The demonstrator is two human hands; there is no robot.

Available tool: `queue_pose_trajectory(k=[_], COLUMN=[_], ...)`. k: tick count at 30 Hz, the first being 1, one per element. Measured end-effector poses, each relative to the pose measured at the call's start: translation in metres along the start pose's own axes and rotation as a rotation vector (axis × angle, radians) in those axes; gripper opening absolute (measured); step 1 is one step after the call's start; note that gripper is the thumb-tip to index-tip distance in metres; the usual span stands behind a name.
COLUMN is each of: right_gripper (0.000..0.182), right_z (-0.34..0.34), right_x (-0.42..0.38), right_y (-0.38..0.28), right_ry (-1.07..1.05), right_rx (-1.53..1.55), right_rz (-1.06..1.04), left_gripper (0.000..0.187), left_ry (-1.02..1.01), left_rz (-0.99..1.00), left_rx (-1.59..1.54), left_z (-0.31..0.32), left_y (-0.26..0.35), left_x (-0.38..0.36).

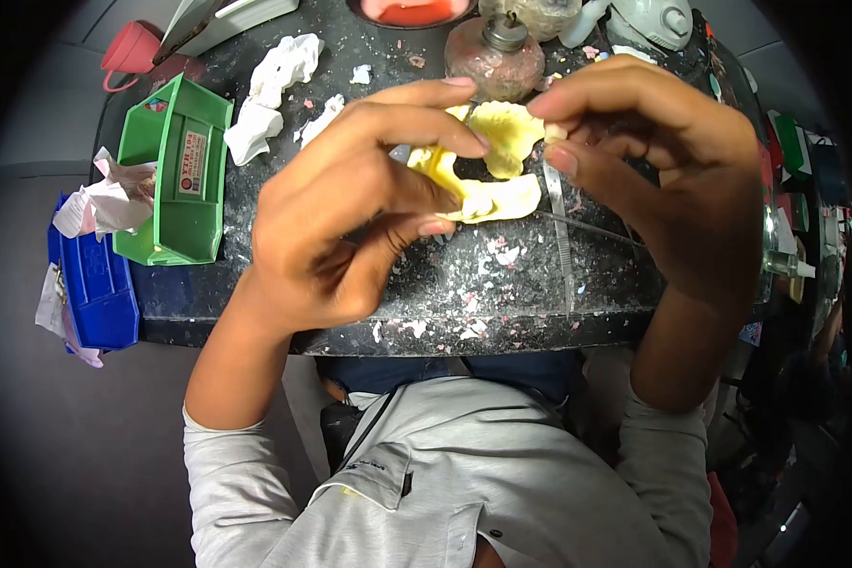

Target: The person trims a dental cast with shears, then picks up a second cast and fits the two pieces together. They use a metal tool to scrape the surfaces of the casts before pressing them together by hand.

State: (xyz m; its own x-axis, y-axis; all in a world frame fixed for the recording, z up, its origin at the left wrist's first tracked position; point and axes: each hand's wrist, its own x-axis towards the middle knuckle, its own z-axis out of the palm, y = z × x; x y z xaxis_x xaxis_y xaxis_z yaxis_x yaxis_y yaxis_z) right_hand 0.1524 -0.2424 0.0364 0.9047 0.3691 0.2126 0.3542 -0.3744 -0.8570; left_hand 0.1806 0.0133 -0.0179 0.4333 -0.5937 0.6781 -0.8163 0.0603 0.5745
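My left hand (327, 204) grips a yellow plaster dental cast (504, 203), thumb underneath and fingers curled over its near end. Just beyond it sits a second yellow cast piece (504, 133) with a toothed rim, overlapping the first in this view. Between the thumb and forefinger of my right hand (677, 156) is a small cream-coloured piece shaped like a tooth (556, 133), close to the right edge of the far cast. Below that hand lie a flat metal strip (562, 246) and a thin dark rod (596, 230) on the black worktop.
A glass spirit lamp (495, 62) stands behind the casts, beside a red-filled bowl (412, 11). Crumpled white tissue (284, 71), a green bin (194, 222), a blue bin (109, 293) and a red mug (131, 52) are at left. Pink and white scraps litter the worktop (426, 293).
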Motion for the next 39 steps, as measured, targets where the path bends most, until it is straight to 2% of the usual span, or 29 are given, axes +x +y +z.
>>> queue_pose_trajectory(k=[2, 3, 5, 6, 8, 9, 11, 12, 14, 15, 18, 20, 24, 26, 27, 29, 39], right_gripper=[0.021, 0.021, 0.020, 0.020, 0.020, 0.020, 0.020, 0.020, 0.020, 0.020, 0.021, 0.020, 0.020, 0.020, 0.020, 0.020, 0.019], right_z=[0.000, 0.002, 0.012, 0.010, 0.006, 0.006, 0.009, 0.008, 0.005, 0.004, 0.001, -0.002, 0.006, 0.013, 0.013, 0.014, 0.019], right_x=[0.001, -0.001, -0.003, -0.003, -0.003, -0.004, -0.002, -0.003, -0.004, -0.005, -0.002, 0.001, -0.002, 0.002, 0.001, -0.001, -0.001], right_y=[0.002, 0.009, 0.020, 0.013, -0.010, 0.002, 0.026, 0.020, 0.000, 0.002, 0.007, 0.004, -0.003, -0.016, -0.011, 0.003, 0.008], right_ry=[-0.002, -0.004, 0.077, 0.077, 0.036, 0.036, 0.059, 0.060, 0.082, 0.083, 0.044, -0.038, 0.033, 0.065, 0.066, -0.028, -0.080], right_rx=[-0.103, -0.102, 0.205, 0.207, -0.126, -0.126, 0.148, 0.147, -0.001, -0.002, 0.036, 0.088, 0.070, 0.256, 0.258, -0.088, -0.124], right_rz=[-0.140, -0.140, -0.116, -0.114, 0.035, 0.035, -0.199, -0.199, 0.036, 0.038, -0.049, -0.204, -0.089, -0.226, -0.226, -0.246, -0.238], left_gripper=[0.021, 0.023, 0.024, 0.026, 0.026, 0.027, 0.027, 0.027, 0.025, 0.024, 0.021, 0.020, 0.019, 0.019, 0.018, 0.018, 0.017], left_ry=[0.003, 0.004, -0.004, -0.013, -0.014, -0.015, -0.014, -0.013, -0.011, -0.010, -0.013, 0.006, 0.016, 0.011, 0.005, 0.009, 0.005], left_rz=[0.009, 0.017, 0.033, 0.050, 0.049, 0.049, 0.043, 0.037, 0.027, 0.015, -0.009, -0.025, -0.042, -0.040, -0.039, -0.038, -0.020], left_rx=[0.033, 0.065, 0.076, 0.087, 0.092, 0.098, 0.096, 0.095, 0.087, 0.081, 0.061, 0.021, -0.007, 0.000, 0.006, -0.002, -0.008], left_z=[0.002, 0.002, 0.001, 0.000, 0.000, 0.000, 0.000, 0.000, 0.001, 0.001, -0.001, 0.001, 0.001, 0.002, 0.002, 0.003, -0.001], left_y=[0.001, 0.001, -0.001, -0.002, -0.001, -0.001, 0.000, 0.000, 0.001, 0.001, 0.001, 0.000, 0.001, 0.002, 0.002, 0.002, 0.000], left_x=[0.000, -0.001, -0.001, -0.001, -0.001, -0.001, -0.001, -0.001, -0.001, -0.001, 0.000, -0.002, -0.002, -0.002, -0.002, -0.001, -0.001])
